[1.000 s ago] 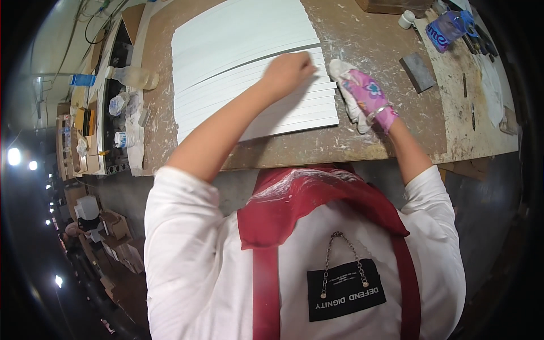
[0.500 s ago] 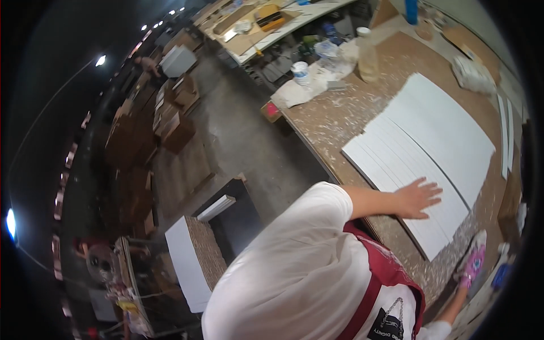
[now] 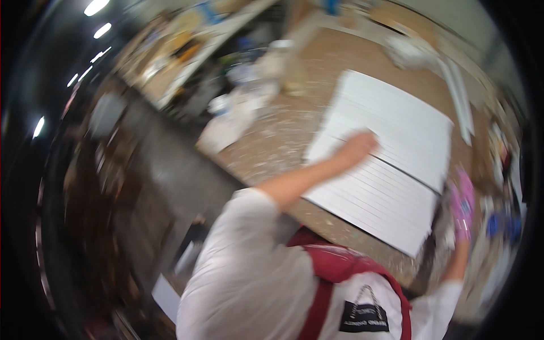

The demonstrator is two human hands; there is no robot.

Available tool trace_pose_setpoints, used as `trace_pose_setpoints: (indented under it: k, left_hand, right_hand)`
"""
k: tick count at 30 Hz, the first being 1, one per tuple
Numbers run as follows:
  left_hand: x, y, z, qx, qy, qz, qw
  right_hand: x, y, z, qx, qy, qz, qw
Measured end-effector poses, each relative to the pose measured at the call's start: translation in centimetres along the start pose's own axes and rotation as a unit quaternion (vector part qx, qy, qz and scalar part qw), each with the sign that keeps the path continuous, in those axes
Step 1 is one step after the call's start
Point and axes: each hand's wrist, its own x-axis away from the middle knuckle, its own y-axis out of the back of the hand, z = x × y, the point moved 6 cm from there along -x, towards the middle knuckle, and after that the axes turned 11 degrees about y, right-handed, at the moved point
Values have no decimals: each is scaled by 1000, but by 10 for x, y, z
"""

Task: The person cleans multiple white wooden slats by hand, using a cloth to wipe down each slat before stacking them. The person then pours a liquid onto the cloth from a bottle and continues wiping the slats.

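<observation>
Two panels of white slats lie side by side on the workbench, a dark seam between them: a far panel [image 3: 402, 127] and a near panel [image 3: 368, 198] with fine parallel lines. My bare left hand [image 3: 361, 148] is over the slats close to the seam, smeared by motion; its fingers cannot be made out, nor whether it touches the surface. To the right, my right hand [image 3: 463, 207] wears a pink glove with a whitish fingertip area. Its fingers stretch forward beside the panels' right edge, with nothing visible held.
The brown workbench [image 3: 272, 136] is speckled with white. Narrow white strips [image 3: 458, 99] and a white bundle [image 3: 411, 52] lie at its far right. A pale bottle [image 3: 292, 71] and a small white tub [image 3: 220, 105] stand at the far left edge. Cartons line the floor leftward.
My left hand has moved from lying spread on the near panel to the seam area, farther forward. My gloved right hand has moved forward along the panels' right edge. The head view has swung.
</observation>
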Motion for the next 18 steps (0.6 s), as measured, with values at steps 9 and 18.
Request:
trace_pose_setpoints:
  k: [9, 18]
  left_hand:
    - [-148, 36, -44, -137, -104, 10, 985]
    - [-273, -28, -13, -171, -153, 87, 969]
  right_hand:
    - [-101, -89, 23, 143, -6, 70, 987]
    - [-103, -113, 35, 152, -34, 88, 984]
